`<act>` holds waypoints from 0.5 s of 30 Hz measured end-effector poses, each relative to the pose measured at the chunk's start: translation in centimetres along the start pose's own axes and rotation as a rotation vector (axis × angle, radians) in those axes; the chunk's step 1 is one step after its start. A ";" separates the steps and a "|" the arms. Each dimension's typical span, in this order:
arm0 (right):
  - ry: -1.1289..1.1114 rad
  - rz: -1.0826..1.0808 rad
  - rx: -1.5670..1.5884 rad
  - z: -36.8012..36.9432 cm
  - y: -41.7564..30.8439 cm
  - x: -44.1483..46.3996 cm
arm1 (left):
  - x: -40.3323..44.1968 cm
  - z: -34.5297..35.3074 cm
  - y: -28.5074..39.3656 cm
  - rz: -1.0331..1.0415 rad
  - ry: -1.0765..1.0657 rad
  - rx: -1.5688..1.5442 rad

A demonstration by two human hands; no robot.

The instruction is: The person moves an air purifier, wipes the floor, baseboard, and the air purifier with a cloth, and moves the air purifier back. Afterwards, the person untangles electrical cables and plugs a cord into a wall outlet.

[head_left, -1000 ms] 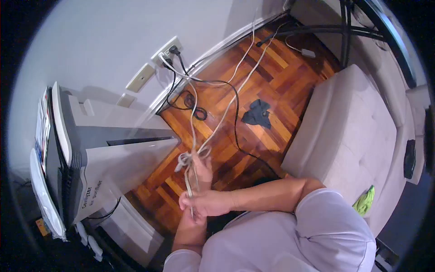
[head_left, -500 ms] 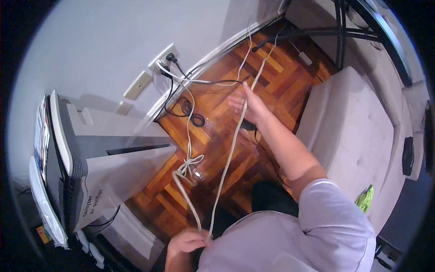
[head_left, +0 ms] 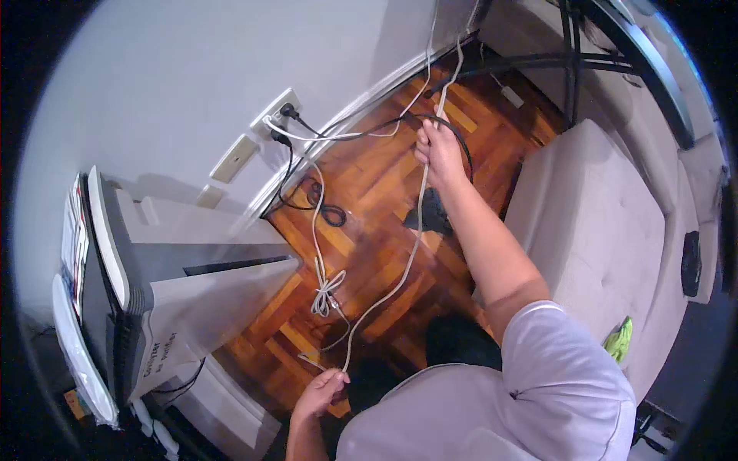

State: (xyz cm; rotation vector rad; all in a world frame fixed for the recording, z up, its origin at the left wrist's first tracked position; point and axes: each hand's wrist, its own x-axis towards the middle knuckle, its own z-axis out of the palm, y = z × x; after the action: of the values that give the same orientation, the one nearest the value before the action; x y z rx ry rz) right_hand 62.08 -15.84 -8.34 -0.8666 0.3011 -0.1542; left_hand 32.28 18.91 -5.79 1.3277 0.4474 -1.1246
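A long cream-white cable [head_left: 416, 238] runs between my two hands over the wood floor. My right hand [head_left: 442, 151], farther out near the wall, is closed around it, and the cable continues upward beyond the fist. My left hand [head_left: 320, 393], close to my body at the bottom, pinches the near end of the same stretch. Between the left hand and the wall lies a tied bundle of cream cable [head_left: 326, 296] on the floor. A black cord [head_left: 463, 146] arcs beside my right hand; whether it is touched I cannot tell.
Black and white plugs sit in a wall outlet [head_left: 274, 114]. A coiled black cord [head_left: 330, 213] and a dark object [head_left: 432, 213] lie on the floor. An air purifier [head_left: 207, 296] stands left, a beige ottoman [head_left: 592, 207] right. Black metal legs [head_left: 573, 65] rise at the upper right.
My right hand has moved away from me and closed on the cable from a loose, spread posture. My left hand has shifted slightly up and left. The black cord now loops beside the right hand.
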 end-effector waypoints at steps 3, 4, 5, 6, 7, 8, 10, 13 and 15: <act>0.021 0.030 -0.238 -0.2 1.5 -1.8 | -0.2 -0.8 -1.3 -0.026 0.067 -0.011; -0.013 0.031 -0.308 -0.4 2.8 -2.3 | 0.0 -1.5 -2.5 -0.029 0.068 -0.012; -0.106 0.037 -0.336 -1.2 4.6 -2.8 | 0.2 -2.5 -4.1 -0.053 0.089 -0.044; -0.200 0.040 -0.362 -2.0 6.4 -3.3 | 0.2 -2.9 -4.9 -0.077 0.108 -0.077; -0.179 0.105 -0.593 -1.6 6.8 -5.0 | 0.2 -2.7 -4.8 -0.078 0.109 -0.080; -0.236 0.065 -0.808 -1.0 7.8 -7.1 | 0.2 -2.5 -4.5 -0.076 0.208 -0.136; -0.362 -0.017 -1.087 -0.9 10.5 -11.0 | 0.6 -2.2 -3.9 -0.075 0.311 -0.194; -0.817 0.268 -0.913 0.2 10.9 -16.5 | 3.1 -1.9 -1.8 0.130 0.284 -0.431; -1.060 0.364 -0.991 1.0 10.6 -19.3 | 6.2 -1.3 -0.2 0.169 0.288 -0.412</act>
State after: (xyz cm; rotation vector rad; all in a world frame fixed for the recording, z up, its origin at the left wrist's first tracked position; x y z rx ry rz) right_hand 44.26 -3.50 -12.07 -1.7069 -0.5252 0.8533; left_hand 35.29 17.70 -11.22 1.1375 0.7214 -0.6572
